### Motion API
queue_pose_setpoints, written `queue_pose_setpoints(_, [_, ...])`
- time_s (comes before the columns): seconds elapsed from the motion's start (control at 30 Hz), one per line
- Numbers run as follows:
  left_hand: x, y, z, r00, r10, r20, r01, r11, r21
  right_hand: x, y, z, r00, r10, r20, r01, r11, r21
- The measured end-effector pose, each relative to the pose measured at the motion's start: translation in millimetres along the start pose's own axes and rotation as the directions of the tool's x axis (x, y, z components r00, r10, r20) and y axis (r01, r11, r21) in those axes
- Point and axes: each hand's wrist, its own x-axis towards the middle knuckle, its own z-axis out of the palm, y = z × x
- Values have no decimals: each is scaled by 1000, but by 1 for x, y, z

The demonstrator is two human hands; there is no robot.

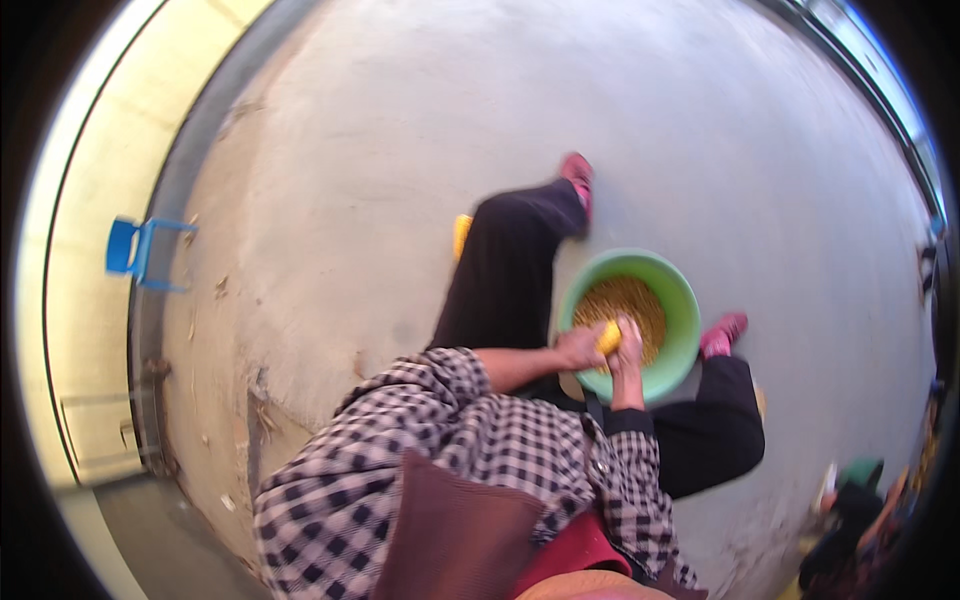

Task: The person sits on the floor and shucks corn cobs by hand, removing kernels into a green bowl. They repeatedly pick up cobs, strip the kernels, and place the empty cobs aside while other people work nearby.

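Observation:
A yellow corn cob (pixel 608 339) is held between my two hands above a green plastic bucket (pixel 684 322). My left hand (pixel 580 348) grips the cob from its left side. On the other side, my right hand (pixel 628 346) presses against it, the fingers bent over the cob. Loose corn kernels (pixel 626 295) cover the bottom of the bucket, which stands on the floor between my legs. My wrists partly hide the near rim and some of the kernels.
Another corn cob (pixel 461 235) shows beside my left knee, partly hidden by the leg. A blue chair (pixel 124 247) stands by the pale wall on the left. Other people (pixel 855 510) are at the lower right. Concrete floor (pixel 390 135) stretches ahead of me.

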Motion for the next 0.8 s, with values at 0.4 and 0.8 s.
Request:
queue_pose_setpoints(0.4, [-4,12,-19,984,147,-104,-142,988,53,-4,-27,13,999,25,33,-36,923,384])
queue_pose_setpoints(0.8, [2,9,-9,943,314,-110,-322,945,-59,5,4,5,939,-329,-99,264,876,-403])
